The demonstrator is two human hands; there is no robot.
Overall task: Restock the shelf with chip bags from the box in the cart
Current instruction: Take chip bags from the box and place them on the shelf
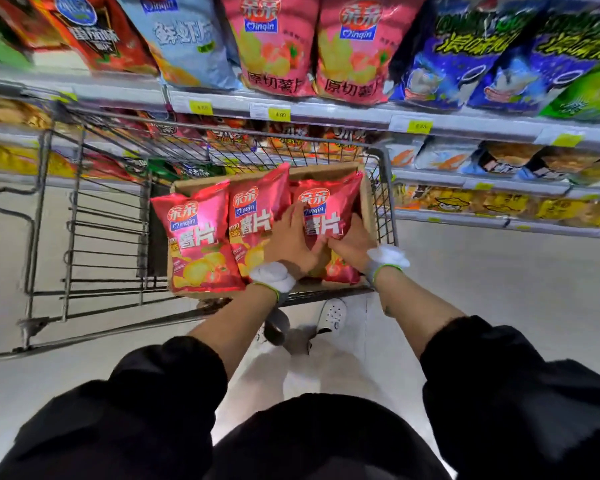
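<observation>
The floor is pale, glossy tile (499, 289), and a run of white metal store shelves (343, 112) with yellow price tags crosses the upper part of the view. On the top visible shelf, from the left, stand red bags, a light-blue bag, two pink Qinqin chip bags (312, 46), then blue-and-green bags at the right. Lower shelves hold more snack packets, too blurred to name.

A grey wire shopping cart (66, 220) stands on the tile just before the shelves. Its left half shows only bare wire grid. In its right half sits an open brown cardboard box (366, 202), and in the box lie three red-pink chip bags side by side: the left bag (198, 237), the middle bag (253, 223) and the right bag (329, 209).

The left hand (290, 240) lies with fingers spread over the seam between the middle and right bags, pressing on them. The right hand (349, 239) is at the right bag's lower right edge with fingers curled onto it, apparently gripping it. Both wrists wear white bands, and black sleeves are pushed up the forearms. Below the cart shows a white perforated clog (333, 315).
</observation>
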